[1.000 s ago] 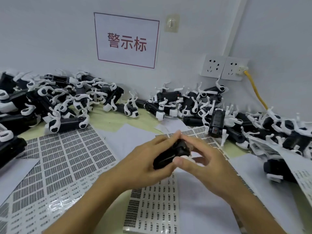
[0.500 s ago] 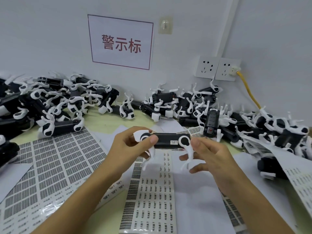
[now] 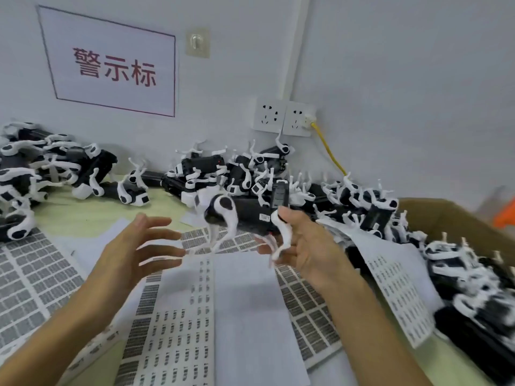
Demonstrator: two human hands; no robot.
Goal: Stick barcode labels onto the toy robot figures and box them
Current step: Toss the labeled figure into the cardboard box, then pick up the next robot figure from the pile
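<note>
The pale green worktable (image 3: 92, 215) stands against a white wall and carries three heaps of black-and-white plastic toy robot figures: one at the far left (image 3: 41, 174), one at the middle under the sockets (image 3: 237, 174), one running down the right edge (image 3: 473, 274). The figures within each heap overlap too densely to count. A brown cardboard box (image 3: 446, 215) sits at the right, with figures lying against its near rim; motion blur makes it unclear which of them are inside.

At least four white sheets of printed barcode labels (image 3: 172, 338) lie flat on the table, some partly stripped; their print is too small to read. One white wall sign with a dark red border (image 3: 111, 62) reads "警示标" in red. Two white wall sockets (image 3: 284, 117) sit side by side, with one yellow cable (image 3: 328, 149) plugged into the right unit.

The right hand (image 3: 309, 246) grips one black-bodied toy robot figure with white legs (image 3: 245, 218) by its rear end, above the label sheets at centre. One small white barcode label (image 3: 264, 217) is stuck on the body. The left hand (image 3: 131, 246) is spread, fingers apart, just beside the figure's front leg and not touching it.
</note>
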